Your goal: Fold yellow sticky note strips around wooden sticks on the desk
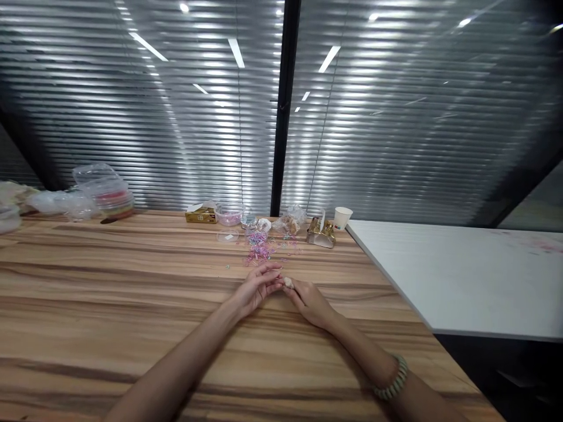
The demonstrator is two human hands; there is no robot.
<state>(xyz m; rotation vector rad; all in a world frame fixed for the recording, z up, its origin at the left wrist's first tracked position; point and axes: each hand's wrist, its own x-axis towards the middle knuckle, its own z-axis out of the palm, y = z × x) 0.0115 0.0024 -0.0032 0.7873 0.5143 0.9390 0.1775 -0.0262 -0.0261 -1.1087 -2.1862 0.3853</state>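
Near the middle of the wooden table, my two hands meet almost fingertip to fingertip. My right hand [311,303] is closed, its thumb and index finger pinching a small off-white lump [288,282]; its exact kind is too small to tell. From the other side, my left hand [257,288] reaches in with bent fingers, and its fingertips come together beside the lump. Whatever lies between the left fingertips is too small to make out. Just beyond the hands is a loose pile of tiny pink and purple pieces [259,252], with a few teal ones among them.
Along the back stand a gold box [201,214], a clear tub with pink contents [229,218], a round clear lid [227,236], crumpled plastic bags [291,220], a gold tissue pack [321,232] and a paper cup [342,217]. Stacked plastic containers [113,196] sit far left. A white table [466,275] adjoins right.
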